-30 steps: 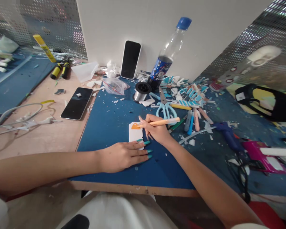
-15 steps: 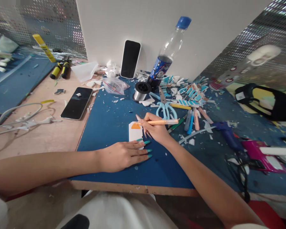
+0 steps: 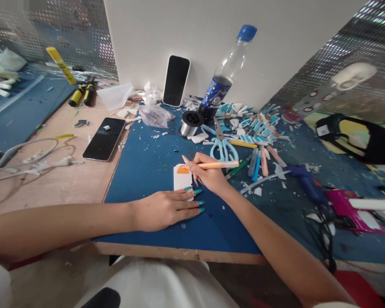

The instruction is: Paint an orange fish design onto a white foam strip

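A small white card [image 3: 182, 182] lies on the blue mat with an orange patch [image 3: 182, 170] coloured near its top edge. My left hand [image 3: 167, 208] rests flat across the card's lower end, fingers stretched to the right. Between the fingers of my right hand [image 3: 210, 175] is an orange marker pen [image 3: 216, 164], held almost level, its tip at the orange patch. Just beyond my right hand lie light blue scissors [image 3: 223, 147]. A spool of silvery wire [image 3: 191, 124] stands behind the card.
A cola bottle [image 3: 218, 85] and a propped phone [image 3: 176, 80] stand at the back. Another phone [image 3: 104, 139] lies left. Foam scraps [image 3: 256, 124] are heaped behind the scissors. To the right are a glue gun [image 3: 309, 182] and a magenta case [image 3: 353, 209]; pliers [image 3: 82, 93] lie back left.
The orange patch on the card looks slightly altered in shape around the pen tip. My right hand has shifted very little, and my left hand stays in place.
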`<state>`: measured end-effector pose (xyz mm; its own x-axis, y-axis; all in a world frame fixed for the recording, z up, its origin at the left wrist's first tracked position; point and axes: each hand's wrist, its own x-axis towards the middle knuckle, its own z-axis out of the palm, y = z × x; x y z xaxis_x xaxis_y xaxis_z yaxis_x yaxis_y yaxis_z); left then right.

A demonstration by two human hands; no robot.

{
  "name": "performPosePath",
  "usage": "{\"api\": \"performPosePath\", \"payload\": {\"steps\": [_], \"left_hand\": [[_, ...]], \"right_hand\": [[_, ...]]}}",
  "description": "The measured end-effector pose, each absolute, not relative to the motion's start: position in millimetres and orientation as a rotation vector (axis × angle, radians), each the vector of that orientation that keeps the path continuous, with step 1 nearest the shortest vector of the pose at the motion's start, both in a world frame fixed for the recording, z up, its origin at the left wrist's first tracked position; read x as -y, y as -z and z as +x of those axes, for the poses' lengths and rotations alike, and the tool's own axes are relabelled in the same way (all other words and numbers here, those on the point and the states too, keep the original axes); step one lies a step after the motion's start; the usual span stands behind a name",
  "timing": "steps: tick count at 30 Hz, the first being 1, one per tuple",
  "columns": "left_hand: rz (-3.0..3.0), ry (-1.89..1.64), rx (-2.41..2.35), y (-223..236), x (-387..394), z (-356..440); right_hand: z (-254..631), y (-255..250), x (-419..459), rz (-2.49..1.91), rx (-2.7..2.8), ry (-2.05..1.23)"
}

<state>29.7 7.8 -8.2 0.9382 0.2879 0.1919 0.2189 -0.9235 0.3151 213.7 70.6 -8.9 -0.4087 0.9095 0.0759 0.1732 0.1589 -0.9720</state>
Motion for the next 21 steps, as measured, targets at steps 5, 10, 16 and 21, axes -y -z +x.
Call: {"api": "performPosePath", "payload": {"steps": [5, 10, 16, 21], "left_hand": [[2.799, -0.339, -0.372, 8.5, -8.0, 29.6], [2.789, -0.356, -0.361, 9.6, -8.1, 29.7], [2.795, -0.344, -0.365, 9.0, -8.0, 29.6], [2.797, -0.335, -0.371, 8.0, -8.4, 29.7]], "right_hand": [[214.2, 9.5, -70.2, -1.069, 1.712, -1.277], [214.6, 9.6, -69.9, -1.096, 1.723, -1.254], [214.5, 7.9, -70.0, -1.109, 1.724, -1.233], [214.6, 8.0, -69.8, -1.117, 1.714, -1.251]]}}
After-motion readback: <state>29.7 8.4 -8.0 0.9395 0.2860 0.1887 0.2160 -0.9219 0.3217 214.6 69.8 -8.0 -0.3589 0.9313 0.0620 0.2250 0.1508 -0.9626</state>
